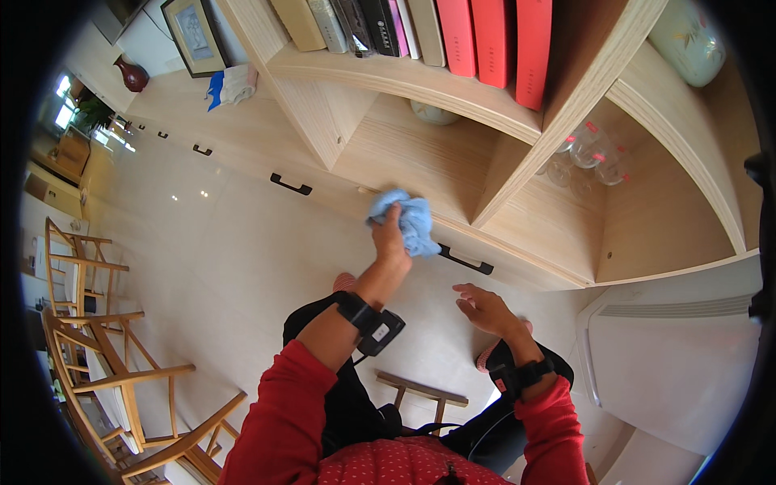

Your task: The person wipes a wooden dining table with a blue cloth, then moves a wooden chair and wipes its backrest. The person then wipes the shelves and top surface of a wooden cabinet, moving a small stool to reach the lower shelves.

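My left hand (389,237) grips a crumpled light-blue cloth (413,223) with the thumb on top. The cloth lies at the front edge of a pale wooden shelf unit (418,142), beside a black drawer handle (465,259). Part of the cloth is hidden under my fingers. Lower and to the right, my right hand (485,309) hangs above the floor, holding nothing, its fingers loosely apart. Both forearms wear black strapped devices, the left one (373,324) larger in view.
Red books (490,45) and other volumes fill the upper shelf. Wine glasses (588,151) stand in the right compartment, and a pale vase (691,45) is above them. A white appliance (673,351) is at right. Wooden chairs (121,370) line the left. A small wooden stool (421,389) is between my legs.
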A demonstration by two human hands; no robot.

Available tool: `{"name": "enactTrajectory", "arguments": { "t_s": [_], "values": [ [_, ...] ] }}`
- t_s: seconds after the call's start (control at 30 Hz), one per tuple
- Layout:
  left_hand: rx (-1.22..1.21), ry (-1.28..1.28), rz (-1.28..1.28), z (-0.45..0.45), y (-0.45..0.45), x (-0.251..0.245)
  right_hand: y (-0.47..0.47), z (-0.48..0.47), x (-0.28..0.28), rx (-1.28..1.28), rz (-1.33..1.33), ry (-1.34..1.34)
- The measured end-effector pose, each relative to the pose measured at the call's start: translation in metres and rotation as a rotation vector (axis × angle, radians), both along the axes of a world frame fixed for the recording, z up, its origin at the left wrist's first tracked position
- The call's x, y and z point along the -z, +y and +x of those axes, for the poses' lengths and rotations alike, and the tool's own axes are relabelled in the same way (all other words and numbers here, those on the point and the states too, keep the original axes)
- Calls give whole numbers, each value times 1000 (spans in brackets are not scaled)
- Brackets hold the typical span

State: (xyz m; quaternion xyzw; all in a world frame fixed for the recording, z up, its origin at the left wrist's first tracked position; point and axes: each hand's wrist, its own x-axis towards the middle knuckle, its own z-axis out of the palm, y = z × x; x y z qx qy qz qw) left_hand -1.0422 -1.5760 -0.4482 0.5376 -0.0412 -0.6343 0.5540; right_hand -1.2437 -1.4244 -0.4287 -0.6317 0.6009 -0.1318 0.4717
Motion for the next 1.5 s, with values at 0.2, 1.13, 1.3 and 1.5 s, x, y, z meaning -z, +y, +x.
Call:
{"name": "enactTrajectory", "arguments": {
  "t_s": [0.2,1.13,1.3,1.5],
  "values": [
    [-154,92,-138,42,-43,18,-1,2,-1,-28,-2,47],
    [23,69,-61,3,-15,10,3,-1,-6,-143,-48,175],
    [-73,118,-88,21,-35,21,3,-2,-7,-155,-37,194],
    [-60,190,-60,36,-43,36,2,-1,-12,-157,-29,193]
  ]
}}
